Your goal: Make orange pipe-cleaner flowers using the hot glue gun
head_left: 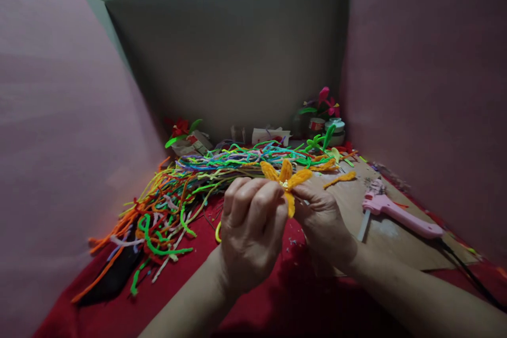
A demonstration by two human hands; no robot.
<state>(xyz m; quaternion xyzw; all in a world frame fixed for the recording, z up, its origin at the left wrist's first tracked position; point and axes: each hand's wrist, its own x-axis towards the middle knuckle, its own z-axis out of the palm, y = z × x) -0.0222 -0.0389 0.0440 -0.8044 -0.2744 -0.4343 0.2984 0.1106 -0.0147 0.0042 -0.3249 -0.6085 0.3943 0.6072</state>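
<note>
Orange flower (287, 182) — petals (285, 170) splayed (pale centre (283, 185)) — held up.

The surface (253, 311) is red and looks covered with cloth. A flat brown board (404, 253) lies on it. To the left of the board is a big, messy heap of fuzzy sticks (237, 161) in lots of bright colours. Further left of the board, a black thing (113, 280) lies partly under the heap. Tiny pale bits (292, 241) are sprinkled just left of the board.
</note>
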